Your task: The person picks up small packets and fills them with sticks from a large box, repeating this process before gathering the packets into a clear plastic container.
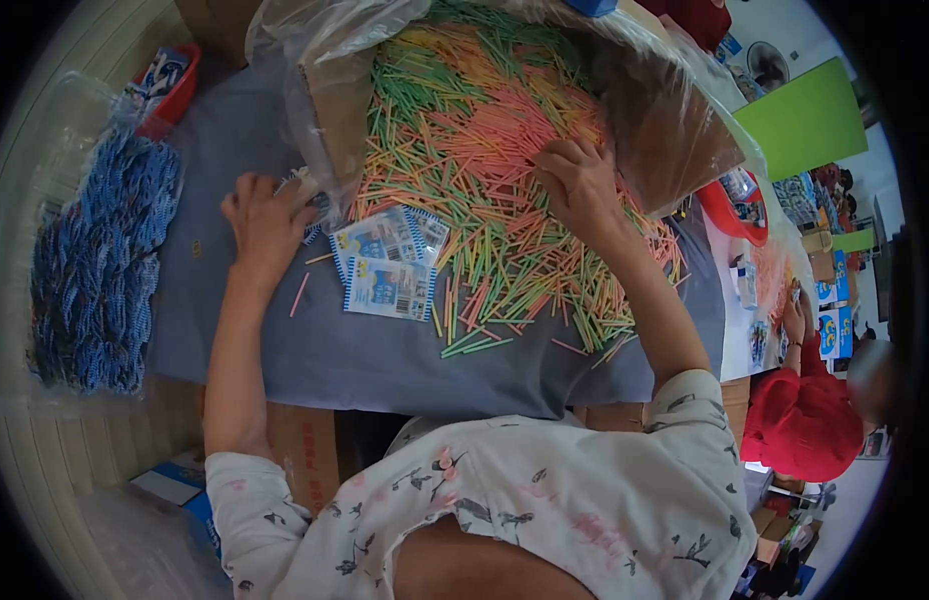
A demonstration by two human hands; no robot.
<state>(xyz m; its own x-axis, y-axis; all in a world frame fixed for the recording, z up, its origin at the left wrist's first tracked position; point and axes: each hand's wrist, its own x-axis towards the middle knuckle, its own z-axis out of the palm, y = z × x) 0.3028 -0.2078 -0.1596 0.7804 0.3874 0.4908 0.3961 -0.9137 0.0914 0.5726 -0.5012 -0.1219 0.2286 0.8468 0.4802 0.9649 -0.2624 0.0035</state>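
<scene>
My left hand (267, 222) is on the grey cloth, left of a plastic-lined carton, its fingers bent. A bit of blue-and-white plastic (313, 236) shows by its thumb, but what the fingers hold is hidden. My right hand (582, 190) reaches into a big heap of thin pink, green, yellow and orange sticks (485, 140), its fingers curled down onto them; their tips are partly hidden. Between the hands, several printed blue-and-white packets (390, 288) lie flat, overlapping, at the heap's edge. A loose pink stick (300, 295) lies apart from the heap, nearer my left hand.
The carton (340, 115) lies on its side, its plastic liner around the heap. Far left hang strips of blue packets (105, 260) beside a red basket (175, 100). Another red basket (735, 210) stands right. A person in a red cap (800, 425) works at the right.
</scene>
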